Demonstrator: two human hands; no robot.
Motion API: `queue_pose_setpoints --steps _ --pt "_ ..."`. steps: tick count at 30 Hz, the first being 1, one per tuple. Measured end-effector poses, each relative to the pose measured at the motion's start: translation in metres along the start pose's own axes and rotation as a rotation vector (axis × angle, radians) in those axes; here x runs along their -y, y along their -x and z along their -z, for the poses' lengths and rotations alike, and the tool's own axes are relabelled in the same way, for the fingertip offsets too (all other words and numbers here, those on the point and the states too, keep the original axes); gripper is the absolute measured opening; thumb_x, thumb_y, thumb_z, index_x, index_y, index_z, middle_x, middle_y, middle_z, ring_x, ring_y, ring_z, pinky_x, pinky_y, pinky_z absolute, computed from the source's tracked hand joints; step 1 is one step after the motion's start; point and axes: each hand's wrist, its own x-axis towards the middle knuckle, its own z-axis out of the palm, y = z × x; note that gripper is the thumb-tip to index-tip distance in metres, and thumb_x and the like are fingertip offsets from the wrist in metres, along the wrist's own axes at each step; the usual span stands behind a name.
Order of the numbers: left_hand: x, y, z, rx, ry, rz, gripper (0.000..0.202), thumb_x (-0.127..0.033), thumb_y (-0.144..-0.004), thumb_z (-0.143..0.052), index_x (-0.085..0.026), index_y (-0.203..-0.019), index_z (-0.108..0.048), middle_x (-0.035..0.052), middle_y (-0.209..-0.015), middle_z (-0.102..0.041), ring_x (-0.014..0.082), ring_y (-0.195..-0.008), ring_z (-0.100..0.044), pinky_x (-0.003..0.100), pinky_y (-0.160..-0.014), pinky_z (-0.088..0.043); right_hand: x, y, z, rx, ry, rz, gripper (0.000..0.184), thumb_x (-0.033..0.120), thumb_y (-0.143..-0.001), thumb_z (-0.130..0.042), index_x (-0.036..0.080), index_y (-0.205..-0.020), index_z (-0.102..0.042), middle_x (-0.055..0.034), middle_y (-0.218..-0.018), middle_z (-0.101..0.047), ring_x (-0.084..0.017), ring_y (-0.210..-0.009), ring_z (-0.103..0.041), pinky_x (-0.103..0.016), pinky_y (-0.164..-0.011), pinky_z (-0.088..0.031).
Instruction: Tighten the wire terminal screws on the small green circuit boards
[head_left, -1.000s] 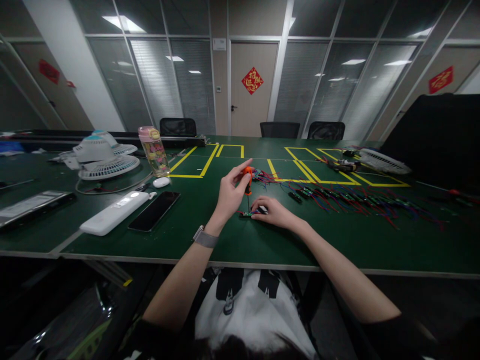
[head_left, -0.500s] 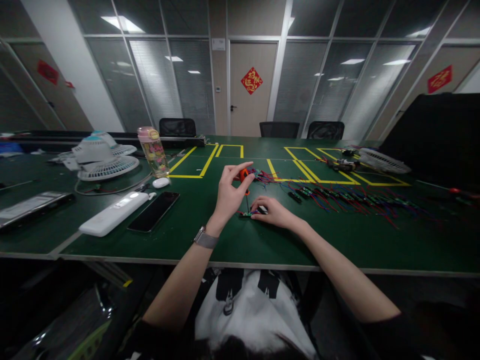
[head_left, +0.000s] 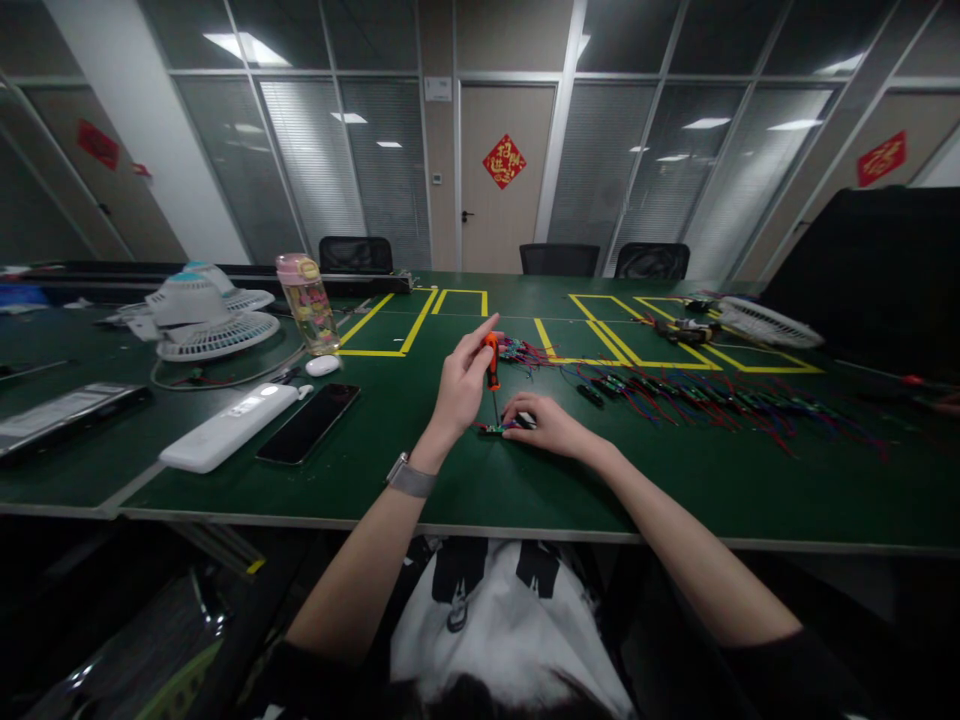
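An orange and black screwdriver stands upright, its shaft reaching down to a small green circuit board on the table. My left hand has its fingers closed on the handle, with the index finger stretched upward past it. Low on the table, my right hand pinches the right end of the board, where thin wires show by the fingers. The fingertips cover that end of the board.
Behind the hands lies a bundle of red and blue wires. Several wired circuit boards spread to the right. On the left are a black phone, a white elongated device, a drink bottle and a white fan.
My left hand's fingers have shifted round the screwdriver handle, which now shows more of its orange and black side. My right hand and the circuit board have stayed in place.
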Motion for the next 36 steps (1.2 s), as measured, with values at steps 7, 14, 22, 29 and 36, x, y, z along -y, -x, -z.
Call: queue_pose_setpoints --steps 7,14,22,29,36 --pt "-0.0025 0.0030 -0.0006 -0.095 -0.254 -0.080 0.031 -0.028 -0.084 -0.064 -0.023 -0.115 -0.066 0.0041 -0.097 -0.060 0.0140 -0.087 -0.058 0.027 -0.081 -0.048 0.0036 0.0002 0.0019 0.004 0.001 0.000 0.008 0.023 -0.079 -0.070 0.016 -0.082 -0.068 -0.0078 -0.095 -0.067 -0.021 -0.091 -0.062 -0.034 -0.086 -0.047" --pt "0.0008 0.0005 -0.0001 -0.020 -0.001 0.021 0.036 -0.020 -0.094 -0.046 -0.024 -0.127 -0.058 0.0052 -0.106 -0.064 0.0132 -0.091 -0.062 0.029 -0.085 -0.050 0.0034 -0.0002 0.0019 0.007 0.006 0.001 0.009 0.023 -0.079 -0.071 0.016 -0.082 -0.069 -0.0081 -0.096 -0.067 -0.021 -0.092 -0.063 -0.034 -0.086 -0.047" --pt "0.0003 0.0011 -0.0001 -0.088 -0.175 -0.055 0.031 -0.026 -0.092 -0.053 -0.027 -0.121 -0.063 0.0064 -0.113 -0.060 0.0143 -0.099 -0.059 0.028 -0.087 -0.049 0.0042 0.0000 0.0026 0.007 0.003 0.003 0.009 0.024 -0.079 -0.071 0.016 -0.082 -0.068 -0.0081 -0.095 -0.067 -0.021 -0.091 -0.063 -0.034 -0.086 -0.048" --pt "-0.0030 0.0010 -0.0014 -0.069 -0.087 -0.004 0.031 -0.026 -0.085 -0.062 -0.023 -0.117 -0.065 0.0051 -0.101 -0.064 0.0134 -0.086 -0.061 0.028 -0.081 -0.050 0.0029 0.0000 0.0016 -0.003 -0.006 0.006 0.008 0.023 -0.078 -0.071 0.016 -0.081 -0.068 -0.0077 -0.094 -0.067 -0.021 -0.090 -0.062 -0.035 -0.085 -0.047" --pt "0.0003 -0.0004 -0.0012 0.008 0.042 0.026 0.035 -0.022 -0.092 -0.049 -0.023 -0.126 -0.058 0.0076 -0.115 -0.065 0.0152 -0.099 -0.063 0.031 -0.088 -0.051 0.0005 -0.0003 0.0008 0.010 0.015 0.000 0.009 0.023 -0.079 -0.071 0.015 -0.081 -0.067 -0.0083 -0.095 -0.067 -0.021 -0.091 -0.062 -0.034 -0.085 -0.047"
